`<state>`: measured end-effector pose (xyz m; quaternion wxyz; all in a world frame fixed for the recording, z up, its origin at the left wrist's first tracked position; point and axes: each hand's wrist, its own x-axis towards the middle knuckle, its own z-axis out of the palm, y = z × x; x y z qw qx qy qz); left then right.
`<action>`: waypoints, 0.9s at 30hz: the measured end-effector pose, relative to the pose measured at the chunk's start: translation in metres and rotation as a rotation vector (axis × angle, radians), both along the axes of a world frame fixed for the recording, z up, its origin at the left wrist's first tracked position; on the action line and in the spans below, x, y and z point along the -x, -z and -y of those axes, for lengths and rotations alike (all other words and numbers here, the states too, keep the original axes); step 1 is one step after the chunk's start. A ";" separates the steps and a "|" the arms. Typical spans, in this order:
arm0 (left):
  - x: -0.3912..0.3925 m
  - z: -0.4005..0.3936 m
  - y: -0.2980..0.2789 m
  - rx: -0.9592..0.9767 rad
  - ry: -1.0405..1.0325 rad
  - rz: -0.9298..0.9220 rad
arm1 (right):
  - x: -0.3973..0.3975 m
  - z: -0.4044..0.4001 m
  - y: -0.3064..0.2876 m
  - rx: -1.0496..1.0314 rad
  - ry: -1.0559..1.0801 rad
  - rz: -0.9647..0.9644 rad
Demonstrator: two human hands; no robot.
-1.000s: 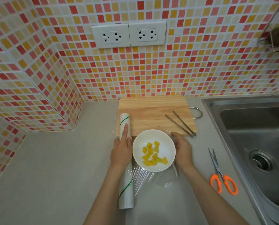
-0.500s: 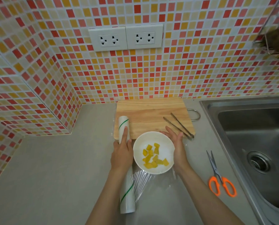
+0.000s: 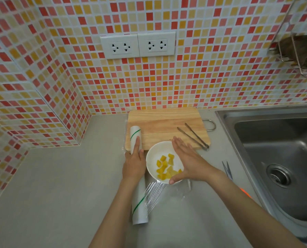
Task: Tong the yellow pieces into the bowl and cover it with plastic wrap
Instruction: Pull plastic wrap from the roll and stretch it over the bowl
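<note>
A white bowl [image 3: 153,158] with several yellow pieces [image 3: 165,167] stands on the grey counter, just in front of the wooden cutting board [image 3: 163,126]. Clear plastic wrap [image 3: 154,196] stretches from the roll [image 3: 138,203] on the bowl's left across the bowl. My left hand [image 3: 134,163] rests on the roll, its index finger straight along it. My right hand [image 3: 188,161] lies flat over the right part of the bowl with straight fingers. Metal tongs [image 3: 193,136] lie on the board's right side.
A steel sink [image 3: 277,158] fills the right side. Orange-handled scissors [image 3: 227,170] lie between bowl and sink, partly hidden by my right forearm. Tiled walls close the back and left. A wire rack [image 3: 299,54] hangs at the upper right.
My right hand has moved from the bowl's right rim to lie flat across the top of the bowl. The left hand stays on the roll.
</note>
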<state>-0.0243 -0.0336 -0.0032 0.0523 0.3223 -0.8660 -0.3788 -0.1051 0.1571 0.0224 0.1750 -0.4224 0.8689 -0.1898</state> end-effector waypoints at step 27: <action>-0.043 0.047 -0.003 -0.445 -0.011 -0.198 | -0.003 0.006 -0.024 -0.306 -0.054 -0.001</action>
